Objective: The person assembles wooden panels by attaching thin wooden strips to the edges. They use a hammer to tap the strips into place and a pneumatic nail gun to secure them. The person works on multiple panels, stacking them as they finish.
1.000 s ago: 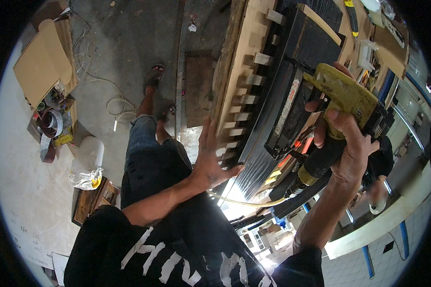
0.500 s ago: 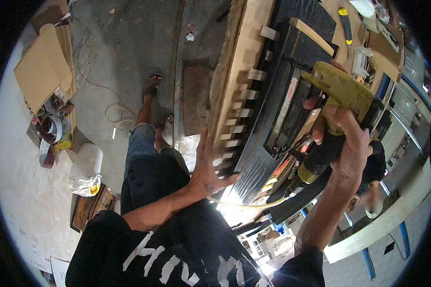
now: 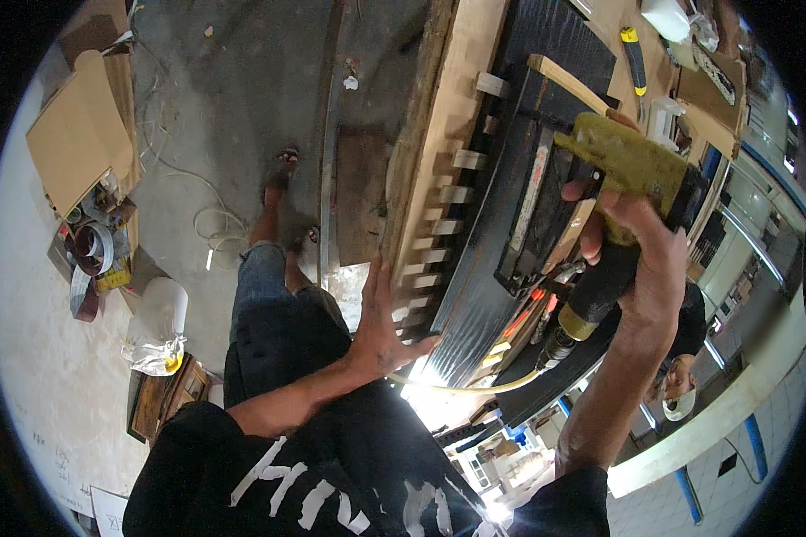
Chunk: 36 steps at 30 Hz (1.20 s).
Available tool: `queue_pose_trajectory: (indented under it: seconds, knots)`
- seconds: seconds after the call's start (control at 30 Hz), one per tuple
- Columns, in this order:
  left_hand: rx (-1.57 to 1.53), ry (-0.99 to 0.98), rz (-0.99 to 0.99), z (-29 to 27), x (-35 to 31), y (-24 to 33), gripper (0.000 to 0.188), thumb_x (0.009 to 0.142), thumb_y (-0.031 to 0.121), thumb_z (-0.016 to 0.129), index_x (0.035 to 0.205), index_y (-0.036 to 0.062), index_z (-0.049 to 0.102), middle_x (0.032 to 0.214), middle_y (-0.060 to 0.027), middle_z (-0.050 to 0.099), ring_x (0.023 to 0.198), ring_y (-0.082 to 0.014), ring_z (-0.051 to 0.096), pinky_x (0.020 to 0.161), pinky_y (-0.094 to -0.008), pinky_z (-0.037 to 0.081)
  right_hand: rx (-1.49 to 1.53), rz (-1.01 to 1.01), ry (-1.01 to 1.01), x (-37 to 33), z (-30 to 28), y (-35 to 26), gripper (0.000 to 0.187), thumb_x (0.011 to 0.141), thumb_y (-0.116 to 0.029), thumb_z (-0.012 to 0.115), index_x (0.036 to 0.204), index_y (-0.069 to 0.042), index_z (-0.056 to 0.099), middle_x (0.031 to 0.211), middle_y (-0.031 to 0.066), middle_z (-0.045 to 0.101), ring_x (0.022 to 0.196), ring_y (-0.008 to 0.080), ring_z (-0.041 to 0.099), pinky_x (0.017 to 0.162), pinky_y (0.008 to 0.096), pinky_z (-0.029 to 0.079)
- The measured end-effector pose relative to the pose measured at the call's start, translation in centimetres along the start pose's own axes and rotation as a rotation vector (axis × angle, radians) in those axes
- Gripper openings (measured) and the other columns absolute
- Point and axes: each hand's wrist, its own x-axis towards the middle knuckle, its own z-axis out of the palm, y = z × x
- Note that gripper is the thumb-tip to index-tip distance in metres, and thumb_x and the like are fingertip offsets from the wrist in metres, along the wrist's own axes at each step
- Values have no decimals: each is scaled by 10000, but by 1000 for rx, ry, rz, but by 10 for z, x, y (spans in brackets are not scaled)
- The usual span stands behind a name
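Note:
My right hand (image 3: 640, 233) is wrapped round the dark grip of a yellow pneumatic nail gun (image 3: 631, 157). A pale air hose (image 3: 484, 387) runs from the coupling at the grip's lower end. The gun's long black magazine (image 3: 526, 215) lies over a black panel (image 3: 475, 300). At the panel's left side, my left hand (image 3: 382, 336) is spread, with fingers along the edge of a long wooden board (image 3: 439, 134) and thumb toward the panel. Between board and panel sits a row of small pale wood blocks (image 3: 454, 194). The gun's nose is hidden from sight.
A yellow-black utility knife (image 3: 633, 61) and a narrow wood strip (image 3: 569, 82) lie at the far right. Another person (image 3: 681, 376) is at the right. On the left floor are a cardboard piece (image 3: 81, 134), a coiled hose (image 3: 219, 224) and a white container (image 3: 159, 309).
The view has shifted slightly. My right hand keeps the nail gun in nearly the same place over the panel, and my left hand stays spread at the board's edge.

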Motion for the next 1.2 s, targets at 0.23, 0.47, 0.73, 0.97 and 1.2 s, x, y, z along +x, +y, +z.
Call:
queue_pose_trajectory:
  seconds: [0.23, 0.47, 0.73, 0.97, 1.2]
  knots:
    - [140, 64, 130, -3, 3, 3, 1440, 721, 436, 906, 1560, 54, -200, 1596, -318, -46, 1489, -516, 94, 1155, -593, 408, -4, -69, -9, 21, -6, -3, 421, 887, -110, 572, 1266, 73, 589, 935, 196, 731, 529, 107, 559, 486, 236, 451]
    - [-57, -32, -49, -1, 0, 1, 1426, 726, 428, 905, 1565, 53, -186, 1600, -312, -40, 1493, -509, 100, 1160, -584, 405, -43, -77, 15, 20, -5, -3, 404, 866, -136, 610, 1229, 39, 624, 904, 159, 740, 537, 103, 567, 499, 241, 454]
    - [-97, 11, -8, 2, 1, -2, 1406, 730, 525, 875, 1570, 5, -126, 1613, -337, -38, 1508, -525, 38, 1226, -624, 181, -158, -64, -84, 25, -22, 3, 243, 913, -220, 644, 1023, -7, 688, 850, 115, 725, 599, 95, 583, 551, 249, 467]
    - [-13, -18, 43, -7, 3, 1, 1408, 747, 411, 901, 1554, 2, -178, 1523, -328, 214, 1420, -425, 351, 1174, -494, 375, 142, -179, -13, -88, -17, 51, 588, 836, -218, 739, 1360, -6, 577, 1185, 177, 681, 869, 189, 690, 627, 325, 570]
    - [67, -33, 11, -8, 0, 4, 1427, 749, 492, 880, 1547, 28, -208, 1531, -327, 50, 1458, -509, 194, 1192, -580, 322, 8, 273, -5, -249, -6, 137, 828, 674, -180, 807, 1441, -35, 529, 1335, 181, 633, 1168, 246, 660, 1035, 388, 502]
